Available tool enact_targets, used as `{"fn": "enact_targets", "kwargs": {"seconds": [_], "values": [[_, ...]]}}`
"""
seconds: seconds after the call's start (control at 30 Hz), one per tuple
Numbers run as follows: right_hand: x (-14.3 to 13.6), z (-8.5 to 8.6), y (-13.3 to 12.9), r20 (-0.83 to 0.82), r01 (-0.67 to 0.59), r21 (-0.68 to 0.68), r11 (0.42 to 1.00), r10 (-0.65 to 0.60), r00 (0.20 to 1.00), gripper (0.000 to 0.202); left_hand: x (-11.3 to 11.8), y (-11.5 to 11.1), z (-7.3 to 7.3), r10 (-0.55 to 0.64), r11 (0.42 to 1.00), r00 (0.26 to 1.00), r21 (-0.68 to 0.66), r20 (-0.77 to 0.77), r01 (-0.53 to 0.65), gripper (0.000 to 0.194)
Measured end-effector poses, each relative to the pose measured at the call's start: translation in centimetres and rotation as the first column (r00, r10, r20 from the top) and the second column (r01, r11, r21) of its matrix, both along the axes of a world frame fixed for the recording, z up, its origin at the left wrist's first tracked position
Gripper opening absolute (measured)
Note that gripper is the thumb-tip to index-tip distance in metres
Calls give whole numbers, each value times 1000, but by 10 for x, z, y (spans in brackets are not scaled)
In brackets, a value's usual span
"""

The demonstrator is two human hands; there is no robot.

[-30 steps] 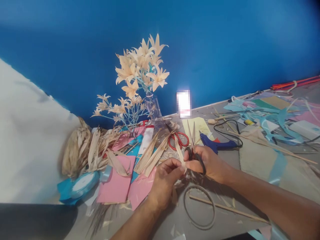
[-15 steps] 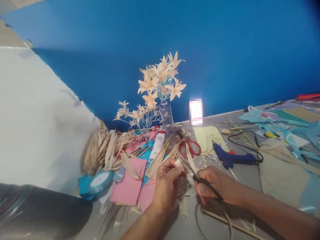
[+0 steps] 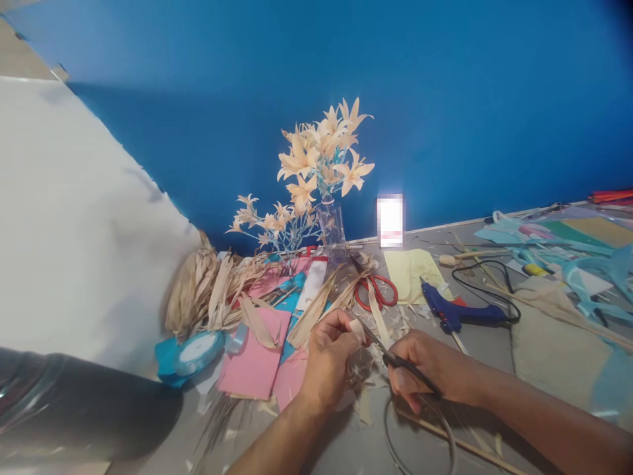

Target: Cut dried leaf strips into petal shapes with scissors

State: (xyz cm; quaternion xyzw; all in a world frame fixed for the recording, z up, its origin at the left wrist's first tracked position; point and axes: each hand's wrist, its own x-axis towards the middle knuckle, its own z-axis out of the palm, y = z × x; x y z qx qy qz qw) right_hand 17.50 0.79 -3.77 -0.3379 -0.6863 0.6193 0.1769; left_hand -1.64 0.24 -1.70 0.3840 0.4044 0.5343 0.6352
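Compared with half a second earlier, your view has barely shifted; both hands stay near the centre of the counter [image 3: 494, 343], and the black scissors have closed in slightly on the strip.

Count on the counter: one vase of cream flowers [image 3: 324, 165] at the far wall, one heap of dried leaves [image 3: 208, 290] at the left, two pink sheets [image 3: 254, 356], one blue glue gun [image 3: 457, 310] at the right, one roll of blue ribbon [image 3: 198, 348], one wire ring [image 3: 420, 442] nearest you, and two pairs of scissors.

Your left hand [image 3: 329, 359] pinches a short pale strip [image 3: 357, 330] between thumb and fingertips. The strip is cream and narrow. Your right hand [image 3: 428, 373] is closed on the black scissors [image 3: 390, 356], blades pointing at the strip. The red scissors [image 3: 376, 291] lie untouched just beyond.
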Motion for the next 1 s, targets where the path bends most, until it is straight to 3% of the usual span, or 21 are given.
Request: {"fn": "enact_targets", "kwargs": {"seconds": [0.27, 0.5, 0.8, 1.0], "values": [[0, -1, -3, -14, 50, -54, 997, -51, 999, 58, 1, 0, 4, 1, 1000, 1000, -21, 19, -1, 12], [-5, -5, -3, -26, 46, 1, 999, -46, 999, 56, 7, -2, 5, 33, 989, 986, -145, 166, -9, 18], [-8, 0, -3, 86, 99, -4, 995, -98, 991, 41, 7, -3, 2, 65, 991, 991, -125, 113, -51, 15], [-9, 1, -5, 108, 110, -32, 993, -106, 988, 45, 8, -3, 1, 70, 990, 991, -128, 110, -56, 17]]}}
